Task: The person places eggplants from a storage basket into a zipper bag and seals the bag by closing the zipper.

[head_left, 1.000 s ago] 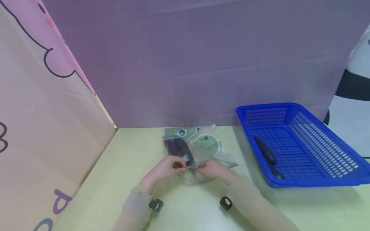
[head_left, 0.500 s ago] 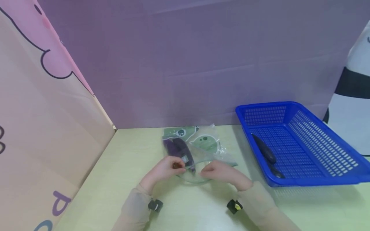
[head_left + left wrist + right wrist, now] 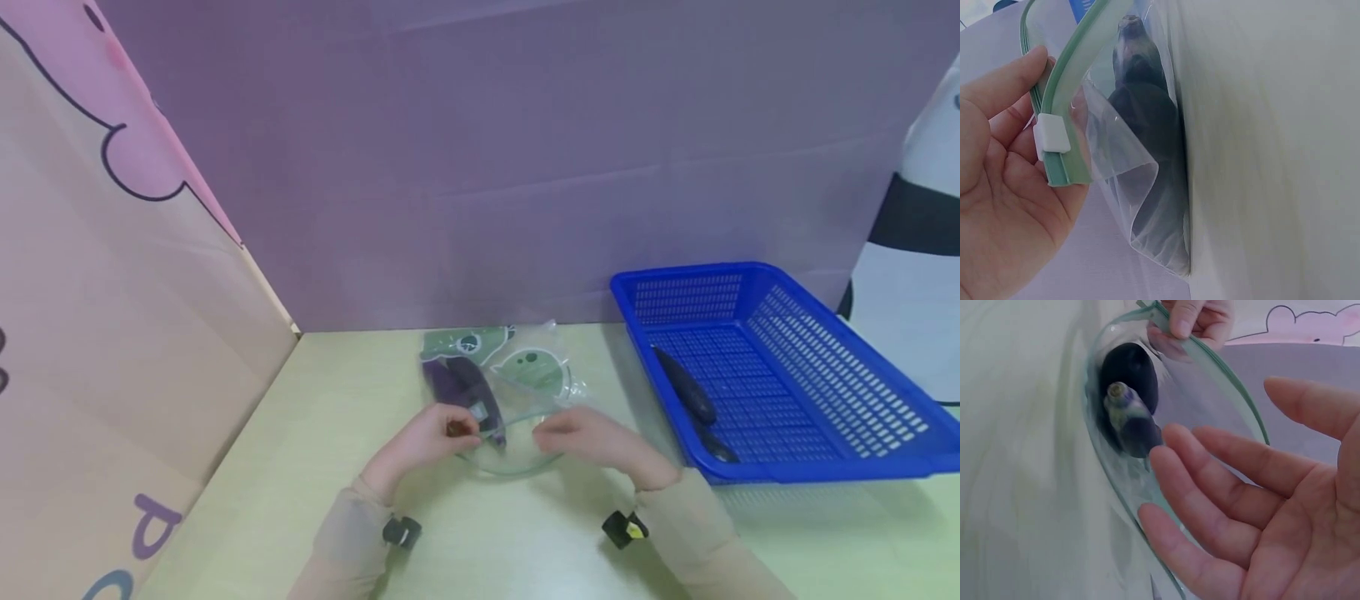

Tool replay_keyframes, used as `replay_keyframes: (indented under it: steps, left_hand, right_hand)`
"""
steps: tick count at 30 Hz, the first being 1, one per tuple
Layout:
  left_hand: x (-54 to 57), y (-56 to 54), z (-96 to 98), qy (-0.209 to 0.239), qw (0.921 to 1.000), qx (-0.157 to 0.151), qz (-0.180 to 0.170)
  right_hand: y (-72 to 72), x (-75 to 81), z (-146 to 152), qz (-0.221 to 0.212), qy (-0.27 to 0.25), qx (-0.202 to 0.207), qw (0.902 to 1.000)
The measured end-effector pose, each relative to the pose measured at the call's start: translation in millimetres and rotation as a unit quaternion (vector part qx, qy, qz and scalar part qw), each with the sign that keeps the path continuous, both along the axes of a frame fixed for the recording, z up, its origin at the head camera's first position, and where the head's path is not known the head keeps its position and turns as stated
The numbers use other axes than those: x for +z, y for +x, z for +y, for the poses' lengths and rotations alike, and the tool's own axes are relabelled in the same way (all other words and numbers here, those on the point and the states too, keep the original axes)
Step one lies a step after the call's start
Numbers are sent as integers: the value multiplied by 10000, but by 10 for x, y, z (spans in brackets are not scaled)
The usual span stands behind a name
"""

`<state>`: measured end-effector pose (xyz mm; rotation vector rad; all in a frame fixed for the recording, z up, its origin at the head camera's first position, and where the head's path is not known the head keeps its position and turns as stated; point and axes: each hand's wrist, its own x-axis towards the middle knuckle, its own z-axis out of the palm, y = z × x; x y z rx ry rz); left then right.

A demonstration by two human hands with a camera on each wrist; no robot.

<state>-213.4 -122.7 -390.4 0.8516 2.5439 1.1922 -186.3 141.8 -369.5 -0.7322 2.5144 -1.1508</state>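
A clear zip bag (image 3: 528, 379) with green prints lies on the table, its mouth gaping toward me. Inside it rest dark purple eggplants (image 3: 480, 396), stem ends toward the opening. My left hand (image 3: 427, 437) pinches the left end of the bag's green rim, where a white slider (image 3: 1052, 133) sits beside the fingers. At the right side of the mouth is my right hand (image 3: 592, 437). Its fingers (image 3: 1197, 512) are spread and loosely bent in the right wrist view, with nothing held, and they overlap the rim there.
A blue plastic basket (image 3: 795, 471) stands on the right of the table. Two dark eggplants (image 3: 686, 387) lie along its left side. A purple cloth (image 3: 465, 167) rises behind the table, and a printed pale sheet (image 3: 135, 333) borders the left.
My right hand has drawn back to the right, away from the left hand and the eggplant's stem end, and the bag's mouth shows wider. The left hand stays at the rim.
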Motion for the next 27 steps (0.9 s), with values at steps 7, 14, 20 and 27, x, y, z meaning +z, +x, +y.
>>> replay_keyframes:
  steps: [7,14,20,27]
  left_hand:
    - [-10,-5,-4,-22,10000,2,-9]
    - [0,-3,2,-9,10000,-10,-15]
    - [-1,-8,0,-37,10000,-21,25]
    - [5,-7,1,-43,10000,-50,60]
  right_hand:
    - [26,68,83,-2,-248,-17,9997]
    - [40,165,140,-197,-335,-192,9991]
    - [24,205,178,-94,-348,-241,9991]
    - [12,218,220,-121,-295,-402,9987]
